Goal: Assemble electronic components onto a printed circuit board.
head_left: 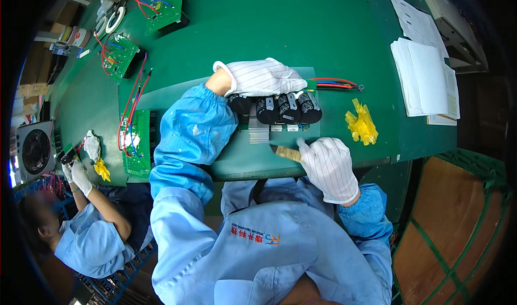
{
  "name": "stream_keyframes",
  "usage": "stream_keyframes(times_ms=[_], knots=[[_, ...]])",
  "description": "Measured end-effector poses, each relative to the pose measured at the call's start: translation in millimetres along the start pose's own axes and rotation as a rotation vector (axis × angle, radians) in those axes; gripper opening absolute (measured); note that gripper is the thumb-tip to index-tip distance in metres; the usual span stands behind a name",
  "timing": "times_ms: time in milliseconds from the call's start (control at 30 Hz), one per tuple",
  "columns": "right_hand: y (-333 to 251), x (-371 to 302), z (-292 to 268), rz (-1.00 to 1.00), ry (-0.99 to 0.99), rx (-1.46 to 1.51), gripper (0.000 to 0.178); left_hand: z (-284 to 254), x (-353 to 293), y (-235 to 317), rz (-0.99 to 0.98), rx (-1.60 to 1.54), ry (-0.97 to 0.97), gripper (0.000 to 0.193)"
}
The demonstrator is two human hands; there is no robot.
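A circuit board (276,128) with a heat sink (259,129) lies on a translucent sheet (237,157) before me. Several black cylindrical capacitors (289,109) stand along it. My left hand (264,78), in a white striped glove, reaches across the board's far side and grips it, its fingertips partly hidden. Red and blue wires (338,83) run out to the right beyond those fingers. Nearer the table's front edge, my gloved right hand (328,167) is closed round a short tool (288,153) with a tan wrapped handle and dark tip. The tip points left, just apart from the heat sink.
Crumpled yellow material (362,123) lies right of the board. Farther right are stacked papers (423,79). More wired circuit boards (137,143) lie leftward along the green table (242,25). At the far left a co-worker (94,235) sits with gloved hands on a dark part, near a fan (36,149).
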State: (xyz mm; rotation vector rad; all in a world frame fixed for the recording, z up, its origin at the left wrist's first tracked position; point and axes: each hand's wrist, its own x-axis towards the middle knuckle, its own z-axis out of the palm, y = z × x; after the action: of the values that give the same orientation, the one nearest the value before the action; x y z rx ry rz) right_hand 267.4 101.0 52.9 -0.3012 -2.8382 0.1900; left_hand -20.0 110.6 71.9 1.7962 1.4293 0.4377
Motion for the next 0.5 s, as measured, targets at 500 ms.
stream_keyframes(times_ms=[500], knots=[[-28.3, 4.5, 33.3, 0.058, 0.050, 0.086, 0.048, 1.1, -8.9, 26.7, -0.064, 0.057, -0.025, 0.042]])
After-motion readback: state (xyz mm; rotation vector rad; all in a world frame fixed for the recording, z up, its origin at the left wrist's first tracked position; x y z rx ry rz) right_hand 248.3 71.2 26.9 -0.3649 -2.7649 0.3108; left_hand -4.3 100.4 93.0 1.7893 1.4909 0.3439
